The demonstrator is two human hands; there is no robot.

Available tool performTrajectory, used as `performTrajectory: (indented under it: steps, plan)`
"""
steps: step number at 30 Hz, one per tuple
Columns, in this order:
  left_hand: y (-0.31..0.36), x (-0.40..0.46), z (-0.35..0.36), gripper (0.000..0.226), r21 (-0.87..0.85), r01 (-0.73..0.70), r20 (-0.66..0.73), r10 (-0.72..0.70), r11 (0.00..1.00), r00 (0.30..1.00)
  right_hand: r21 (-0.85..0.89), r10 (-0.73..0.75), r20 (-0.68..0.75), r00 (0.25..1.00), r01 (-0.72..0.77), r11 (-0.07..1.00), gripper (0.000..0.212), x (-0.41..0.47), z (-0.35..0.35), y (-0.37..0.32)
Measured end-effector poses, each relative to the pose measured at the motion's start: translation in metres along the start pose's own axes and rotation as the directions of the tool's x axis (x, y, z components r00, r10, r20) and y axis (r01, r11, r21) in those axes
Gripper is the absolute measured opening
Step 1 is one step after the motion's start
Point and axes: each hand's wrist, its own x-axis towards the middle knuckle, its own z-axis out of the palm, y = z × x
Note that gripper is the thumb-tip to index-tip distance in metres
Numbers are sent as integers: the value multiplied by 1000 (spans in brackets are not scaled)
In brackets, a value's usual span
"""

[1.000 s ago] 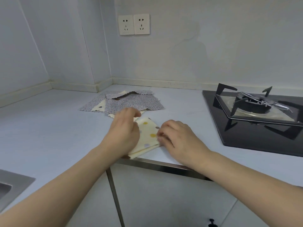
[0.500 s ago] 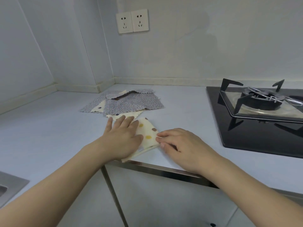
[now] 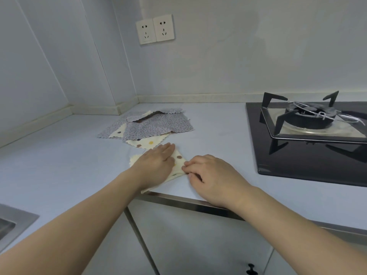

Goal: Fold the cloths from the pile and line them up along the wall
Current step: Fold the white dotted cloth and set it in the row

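The cream dotted cloth (image 3: 179, 158), folded into a compact shape, lies on the table (image 3: 59, 165) near its front edge, just in front of the pile of cloths (image 3: 151, 128). The left hand (image 3: 155, 165) lies flat on the cloth with fingers straight and together, pressing it against the table; its grip is wide and holds nothing. The right hand (image 3: 210, 177) rests on the table at the cloth's right corner, fingers curled, the fingertips (image 3: 186, 169) pinching the cloth's edge; its grip is narrow. The pile consists of grey speckled cloths overlapping cream dotted ones, lying flat and unfolded, well apart from the back wall (image 3: 238, 56). A gas stove (image 3: 309, 135) occupies the right side of the table. A double wall socket (image 3: 155, 28) is mounted above the pile. A sink (image 3: 12, 225) edge shows at lower left.
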Motion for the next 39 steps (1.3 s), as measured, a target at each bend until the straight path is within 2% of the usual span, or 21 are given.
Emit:
performTrajectory:
  steps: [8,11,15,20,22,23,25,27,28,29,31,33,35,36,37,38,39]
  plan:
    - [1,1,2,59,108,14,-12,-12,994,1000,74,51,-51,997,-47,996,33,8,2,8]
    - [-4,-12,3,74,147,31,-22,-28,989,999,59,68,-53,996,-64,996,33,7,1,8]
    - [-25,-46,0,99,204,-12,47,3,979,999,64,91,-78,993,-86,994,30,8,0,8]
    - [-38,-53,-4,101,130,-17,105,3,991,994,130,140,-72,988,-129,983,29,13,3,9]
    - [-34,-53,-9,96,77,9,135,-20,997,991,203,238,-51,970,-223,953,33,21,2,8]
    - [-33,-51,-11,86,7,41,135,-42,999,990,268,310,-45,950,-287,919,38,25,1,7]
    - [-35,-42,-16,70,-254,138,52,-129,957,990,370,447,-43,893,-402,838,44,39,-2,2]
    - [-41,-27,-18,66,-486,229,-102,-315,843,943,242,528,-42,848,-505,829,43,57,3,-3]
    - [-43,-20,-17,60,-474,268,-160,-382,839,910,150,558,-24,829,-549,822,47,66,6,-8]
    - [-42,-16,-14,54,-373,326,-185,-414,869,891,82,578,3,816,-576,813,53,76,9,-13]
    - [-42,-13,-7,48,-191,359,-198,-394,914,898,2,573,45,818,-574,819,59,93,17,-21]
    - [-41,-12,-6,42,-158,340,-203,-368,927,907,-1,512,4,859,-512,859,46,100,24,-21]
    - [-45,-11,-9,34,-173,304,-185,-334,937,924,227,453,-100,886,-423,877,24,99,29,-19]
    - [-49,-11,-11,30,-218,275,-177,-315,937,932,406,430,-142,892,-343,847,20,98,31,-18]
    - [-53,-11,-13,29,-334,250,-154,-314,909,937,557,402,-175,899,-246,793,20,96,32,-17]
    - [-56,-13,-16,31,-514,199,-130,-305,834,943,656,376,-207,903,-157,738,20,94,31,-17]
    - [-58,-15,-20,35,-716,110,-128,-285,690,950,721,369,-230,901,-96,686,18,93,29,-18]
